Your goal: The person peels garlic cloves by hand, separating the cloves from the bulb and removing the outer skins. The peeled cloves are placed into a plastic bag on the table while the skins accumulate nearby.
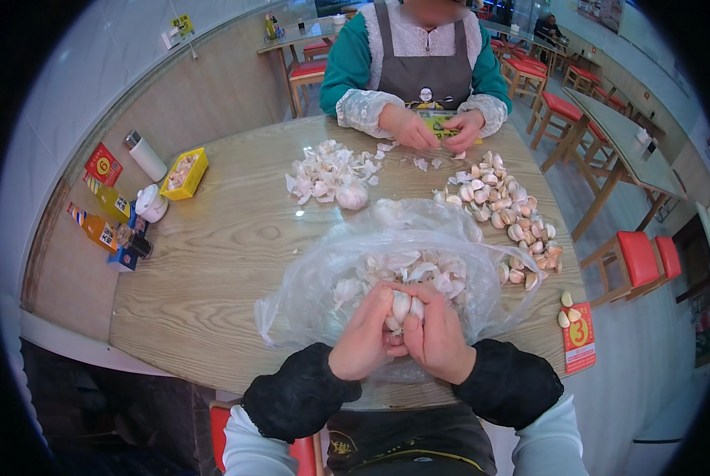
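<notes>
Both my hands hold one garlic bulb (401, 308) over an open clear plastic bag (313, 285). My left hand (364, 333) grips its left side, and my right hand (441, 339) its right side, thumbs and fingers pressed on it. Papery garlic skins (420, 268) fill the bag just beyond my fingers. To the right of the bag lies a long pile of unpeeled garlic cloves (518, 220). Another heap of skins (331, 169), with a whole bulb (352, 194) at its near edge, is on the wooden table (212, 256) past the bag.
Across the table sits a person in an apron (420, 74), hands near the far edge. At left stand a yellow basket of garlic (185, 174), a white lidded pot (151, 203), bottles (96, 229) and a white cylinder (146, 157). Three peeled cloves (573, 315) lie by a red card (579, 345) at right.
</notes>
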The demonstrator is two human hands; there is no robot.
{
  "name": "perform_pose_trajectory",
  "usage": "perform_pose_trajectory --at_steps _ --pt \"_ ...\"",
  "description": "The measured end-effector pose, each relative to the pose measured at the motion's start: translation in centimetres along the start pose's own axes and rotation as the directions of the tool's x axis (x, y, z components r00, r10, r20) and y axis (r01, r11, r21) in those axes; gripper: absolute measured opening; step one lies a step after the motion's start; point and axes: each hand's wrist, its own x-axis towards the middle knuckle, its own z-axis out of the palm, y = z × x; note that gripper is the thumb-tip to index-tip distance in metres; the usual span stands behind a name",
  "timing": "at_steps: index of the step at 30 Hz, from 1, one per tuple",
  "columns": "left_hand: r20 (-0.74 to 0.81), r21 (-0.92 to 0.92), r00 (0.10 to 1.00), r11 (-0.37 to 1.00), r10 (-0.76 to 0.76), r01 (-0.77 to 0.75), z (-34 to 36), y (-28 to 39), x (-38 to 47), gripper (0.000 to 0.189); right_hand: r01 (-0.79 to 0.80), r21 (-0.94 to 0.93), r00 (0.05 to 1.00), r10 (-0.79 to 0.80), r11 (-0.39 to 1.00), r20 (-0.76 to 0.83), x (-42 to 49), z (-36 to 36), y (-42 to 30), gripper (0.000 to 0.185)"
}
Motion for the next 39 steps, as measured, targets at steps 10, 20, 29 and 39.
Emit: perform_pose_trajectory --at_steps 10,20,29,39 --pt "-0.085 0.111 0.993 0.991 0.085 -0.075 0.4 -0.8 -0.2 0.033 -0.064 0.101 0.998 0.062 0.993 0.02 -0.4 0.2 0.0 0.034" --pt "-0.033 0.026 0.999 1.0 0.002 -0.001 0.2 -0.3 -0.2 0.03 -0.041 -0.03 0.999 0.041 0.999 0.005 0.2 -0.5 -1.3 0.03" --pt "-0.023 0.164 0.995 0.983 0.092 -0.087 0.7 0.8 -0.4 0.025 0.043 -0.131 0.997 -0.034 0.99 0.073 1.2 -1.3 -1.4 0.042" --pt "-0.116 -0.026 0.993 1.0 -0.015 0.013 0.2 0.1 -0.1 0.017 0.179 -0.395 0.982 -0.138 0.901 0.13 0.4 -0.4 -1.1 0.047"
